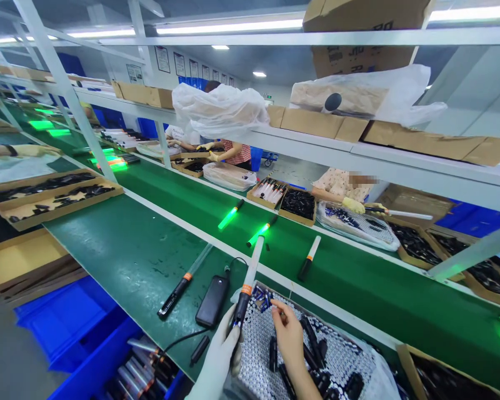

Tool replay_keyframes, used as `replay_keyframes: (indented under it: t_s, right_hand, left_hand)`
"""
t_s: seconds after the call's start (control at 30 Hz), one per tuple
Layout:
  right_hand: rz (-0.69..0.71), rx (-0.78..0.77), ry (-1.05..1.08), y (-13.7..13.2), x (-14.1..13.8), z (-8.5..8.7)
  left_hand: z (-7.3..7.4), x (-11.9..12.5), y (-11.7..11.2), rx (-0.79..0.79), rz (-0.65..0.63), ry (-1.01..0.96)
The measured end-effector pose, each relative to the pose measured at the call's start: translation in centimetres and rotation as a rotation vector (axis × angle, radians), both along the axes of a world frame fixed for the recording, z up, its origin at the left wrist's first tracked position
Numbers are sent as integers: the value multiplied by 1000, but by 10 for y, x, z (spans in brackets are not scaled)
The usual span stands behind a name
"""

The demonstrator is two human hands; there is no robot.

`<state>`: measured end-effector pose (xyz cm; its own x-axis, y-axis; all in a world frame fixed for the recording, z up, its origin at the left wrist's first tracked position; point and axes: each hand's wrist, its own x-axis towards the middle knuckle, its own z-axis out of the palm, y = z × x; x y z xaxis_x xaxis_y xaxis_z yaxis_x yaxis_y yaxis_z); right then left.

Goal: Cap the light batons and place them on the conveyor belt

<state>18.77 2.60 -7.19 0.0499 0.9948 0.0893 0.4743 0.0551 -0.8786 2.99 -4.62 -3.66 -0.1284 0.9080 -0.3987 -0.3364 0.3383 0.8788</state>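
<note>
My left hand (225,344), in a white glove, is wrapped round the black handle of a light stick (250,278) with an orange band and a whitish tube, unlit and pointing away from me. My right hand (289,333) is bare, its thumb and finger pinched at the edge of a small heap of loose blue batteries (261,299). Below it lies a tray of upright batteries (256,361), tightly packed, with several black handle parts (312,339) on top. Another light stick (185,280) with a clear tube lies left of my left hand, beside a black power bank (212,301) with a cable.
A green conveyor belt (183,191) carries lit green sticks (231,215) and an unlit one (309,258). Across it, co-workers' gloved hands (353,205) handle parts near cartons (299,204). A blue bin (87,372) stands below left. A white shelf rail (308,147) runs overhead.
</note>
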Motion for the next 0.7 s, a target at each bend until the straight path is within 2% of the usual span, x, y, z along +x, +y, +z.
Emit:
replay_keyframes:
  t_s: [0.07,0.17,0.27,0.37,0.43,0.53,0.7]
  right_hand:
    - [49,42,-251,25,11,-9]
    - [128,45,-418,54,11,-15]
    - [173,0,-566,70,-4,-19]
    - [191,-41,-679,75,-20,-24]
    - [195,-59,-718,76,-27,-26]
    - [200,-78,-720,76,-30,-26]
    - [206,-61,-570,75,-19,-14]
  left_hand:
    - [-2,-2,1,-39,-22,-54]
    - [-5,-6,2,38,-52,9]
    - [-7,-10,3,131,-36,131]
    - [-6,-12,4,94,-89,128]
    - [-2,-11,5,63,-126,107]
    - [2,-9,11,21,-99,101]
    - [-6,-4,24,-26,7,-54]
